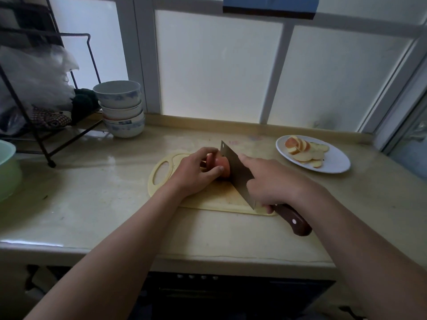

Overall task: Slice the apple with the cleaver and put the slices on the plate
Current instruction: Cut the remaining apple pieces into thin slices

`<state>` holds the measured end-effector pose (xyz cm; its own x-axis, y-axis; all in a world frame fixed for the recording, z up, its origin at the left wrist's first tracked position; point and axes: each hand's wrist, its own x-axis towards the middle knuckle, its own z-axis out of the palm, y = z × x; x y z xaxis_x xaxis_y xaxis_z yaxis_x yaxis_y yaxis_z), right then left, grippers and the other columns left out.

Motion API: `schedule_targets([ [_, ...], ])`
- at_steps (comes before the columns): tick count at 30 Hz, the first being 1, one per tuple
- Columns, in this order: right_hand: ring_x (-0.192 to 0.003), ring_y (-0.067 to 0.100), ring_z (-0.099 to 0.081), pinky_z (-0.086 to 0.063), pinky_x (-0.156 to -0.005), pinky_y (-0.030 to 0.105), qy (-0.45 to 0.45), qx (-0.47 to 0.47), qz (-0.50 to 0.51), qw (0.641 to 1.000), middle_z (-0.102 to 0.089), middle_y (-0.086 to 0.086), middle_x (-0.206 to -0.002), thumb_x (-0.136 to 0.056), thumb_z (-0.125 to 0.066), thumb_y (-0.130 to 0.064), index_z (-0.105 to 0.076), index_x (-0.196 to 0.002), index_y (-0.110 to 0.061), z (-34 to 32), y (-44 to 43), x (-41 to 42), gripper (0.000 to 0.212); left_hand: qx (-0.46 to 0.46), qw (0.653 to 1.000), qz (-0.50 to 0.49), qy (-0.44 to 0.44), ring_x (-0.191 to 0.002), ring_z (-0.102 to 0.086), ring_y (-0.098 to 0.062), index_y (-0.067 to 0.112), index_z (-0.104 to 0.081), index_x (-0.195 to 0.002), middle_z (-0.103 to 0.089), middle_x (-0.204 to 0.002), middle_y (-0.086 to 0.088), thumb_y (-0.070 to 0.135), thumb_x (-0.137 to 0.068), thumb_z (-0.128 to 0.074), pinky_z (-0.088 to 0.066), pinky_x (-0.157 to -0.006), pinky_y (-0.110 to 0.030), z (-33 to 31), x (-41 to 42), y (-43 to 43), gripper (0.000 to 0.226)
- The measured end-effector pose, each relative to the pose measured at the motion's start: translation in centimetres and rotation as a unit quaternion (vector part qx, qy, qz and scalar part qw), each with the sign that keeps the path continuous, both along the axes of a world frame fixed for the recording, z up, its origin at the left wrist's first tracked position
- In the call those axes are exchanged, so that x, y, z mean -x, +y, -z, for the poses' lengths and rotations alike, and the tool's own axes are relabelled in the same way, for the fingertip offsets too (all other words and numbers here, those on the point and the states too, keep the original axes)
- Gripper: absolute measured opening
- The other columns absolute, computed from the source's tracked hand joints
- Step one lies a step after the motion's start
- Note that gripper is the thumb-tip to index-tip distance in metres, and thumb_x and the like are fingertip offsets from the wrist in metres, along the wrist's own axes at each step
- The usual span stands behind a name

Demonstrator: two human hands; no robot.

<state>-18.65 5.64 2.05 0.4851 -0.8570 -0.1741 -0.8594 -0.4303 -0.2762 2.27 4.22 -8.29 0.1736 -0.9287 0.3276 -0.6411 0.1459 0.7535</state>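
A piece of red apple (222, 166) lies on the pale yellow cutting board (208, 199) at the middle of the counter. My left hand (196, 172) grips the apple from the left, fingers curled over it. The cleaver (238, 174) stands with its blade against the apple's right side. My right hand (272, 181) holds its brown wooden handle (293, 219), index finger stretched along the blade's spine. A white plate (335, 162) at the right back carries several apple slices (305, 150).
Stacked bowls (121, 109) stand at the back left beside a black wire rack (46, 112) with bags. A green basin (7, 169) sits at the left edge. Frosted windows rise behind the counter. The counter's front edge runs below the board.
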Motion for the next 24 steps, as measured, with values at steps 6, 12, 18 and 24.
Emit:
schedule_targets([
  [6,-0.057,0.021,-0.072,-0.064,-0.061,0.040,-0.111,0.090,0.010,0.990,-0.067,0.007,-0.100,-0.098,-0.040,-0.008,-0.002,-0.165,-0.043,0.0,0.1,0.3,0.084,-0.013,1.000,0.006,0.000,-0.109,-0.061,-0.018,0.041,-0.050,-0.134,-0.058,-0.129,0.000,0.040,-0.091,-0.071,-0.056,-0.092,-0.035,-0.2,0.2,0.1,0.048],
  [12,-0.060,0.022,-0.072,-0.063,-0.058,0.038,-0.137,0.089,0.004,0.987,-0.066,0.009,-0.099,-0.100,-0.041,-0.011,0.001,-0.165,-0.044,-0.1,0.1,-0.3,0.084,-0.022,1.000,0.006,0.000,-0.111,-0.061,-0.019,0.037,-0.049,-0.137,-0.058,-0.131,-0.002,0.038,-0.092,-0.070,-0.056,-0.094,-0.037,-0.4,0.3,0.3,0.050],
  [18,-0.056,0.019,-0.071,-0.061,-0.056,0.033,-0.136,0.085,0.007,0.987,-0.066,0.004,-0.089,-0.100,-0.040,-0.010,-0.001,-0.166,-0.043,0.0,0.2,-0.6,0.084,-0.021,1.000,0.003,-0.004,-0.110,-0.062,-0.019,0.036,-0.049,-0.137,-0.058,-0.131,-0.002,0.038,-0.092,-0.070,-0.055,-0.093,-0.033,-0.4,0.3,0.3,0.050],
  [24,-0.055,0.021,-0.070,-0.055,-0.049,0.028,-0.133,0.075,0.005,0.988,-0.065,0.006,-0.080,-0.100,-0.040,-0.009,-0.001,-0.166,-0.043,-0.3,0.5,-0.5,0.084,-0.023,1.000,0.000,-0.001,-0.111,-0.061,-0.020,0.036,-0.050,-0.137,-0.058,-0.132,-0.002,0.040,-0.092,-0.070,-0.055,-0.093,-0.034,-0.4,0.4,0.3,0.050],
])
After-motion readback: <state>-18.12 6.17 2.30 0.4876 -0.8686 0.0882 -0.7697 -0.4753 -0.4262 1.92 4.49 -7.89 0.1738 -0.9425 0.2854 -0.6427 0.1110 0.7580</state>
